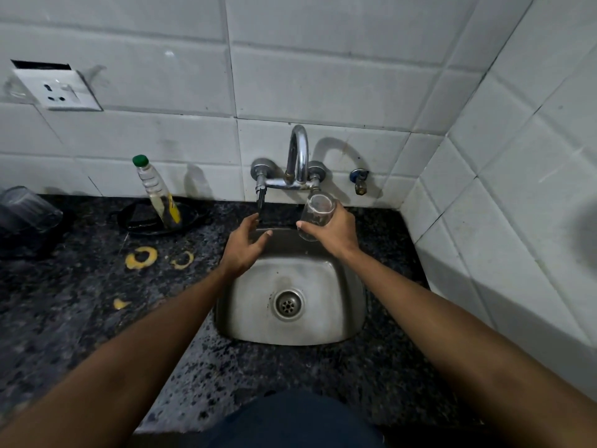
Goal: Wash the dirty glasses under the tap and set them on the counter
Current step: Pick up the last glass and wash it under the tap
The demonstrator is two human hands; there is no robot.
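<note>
Dark stone counter (80, 318), steel sink (290, 331). No water runs from the tap (298, 153), so washing seems barely begun. My right hand (336, 234) grips a glass (318, 210) above the basin; my left hand (245, 244), fingers spread, reaches for the tap lever (261, 197).

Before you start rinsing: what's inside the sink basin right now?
The sink holds only its drain strainer; no glasses, no running water. The back rim is partly covered by the left hand, open, and the right hand holding the glass.
</note>
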